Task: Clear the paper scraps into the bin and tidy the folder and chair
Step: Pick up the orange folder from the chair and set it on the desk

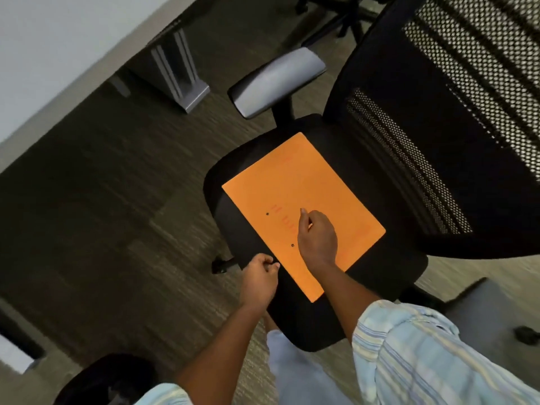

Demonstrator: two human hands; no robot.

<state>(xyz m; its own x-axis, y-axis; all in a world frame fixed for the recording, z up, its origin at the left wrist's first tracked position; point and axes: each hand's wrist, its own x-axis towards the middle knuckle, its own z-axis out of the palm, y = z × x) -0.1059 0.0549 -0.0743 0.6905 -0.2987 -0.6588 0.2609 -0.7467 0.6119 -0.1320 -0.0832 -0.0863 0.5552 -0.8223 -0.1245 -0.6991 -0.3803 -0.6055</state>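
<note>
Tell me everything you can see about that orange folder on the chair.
The folder is a flat, bright orange rectangle that looks like thin card, with faint reddish printing and two small dark specks on top. It lies askew on the black seat of the office chair, fully supported. The right hand is above its near half with fingers curled; the left hand is by its near edge. Whether either touches it is unclear.

An office was indicated: a mesh-backed swivel chair (388, 159) was seen at two o'clock, a metal desk leg (178, 71) at eleven, and grey carpet tiles (96, 217) throughout.
</note>
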